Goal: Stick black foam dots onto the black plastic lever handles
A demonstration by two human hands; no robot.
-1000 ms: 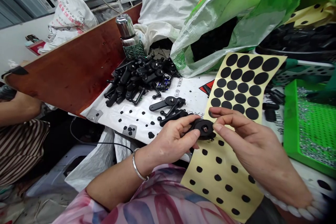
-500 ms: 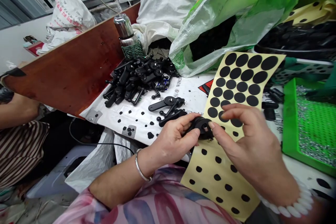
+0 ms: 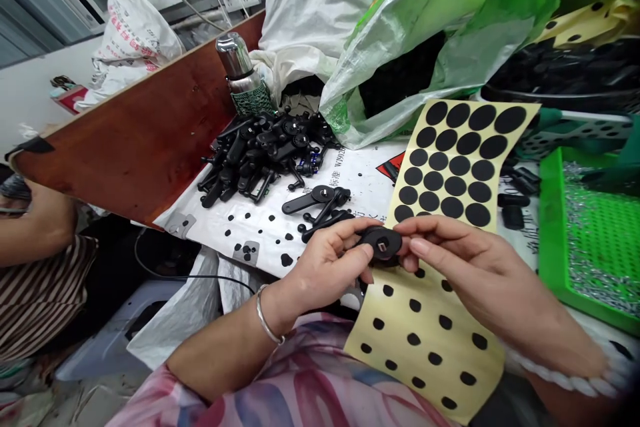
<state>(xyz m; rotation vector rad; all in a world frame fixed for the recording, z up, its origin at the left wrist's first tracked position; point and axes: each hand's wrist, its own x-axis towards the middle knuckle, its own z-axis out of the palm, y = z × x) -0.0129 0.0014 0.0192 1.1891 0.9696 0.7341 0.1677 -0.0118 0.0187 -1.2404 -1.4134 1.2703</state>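
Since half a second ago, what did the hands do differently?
The right hand lowered its raised fingers toward its thumb, and the thumb drew back rightward, to the edge of the round black part. The left hand still holds that part. The black pile and flask stayed put.

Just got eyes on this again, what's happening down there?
A person's left hand holds a black part, its round face up, while the right hand has its fingertips at the part's edge. Beneath runs a yellow sheet with rows of black discs at its far end. More parts lie in a pile beyond the left hand; a green tray sits at right.
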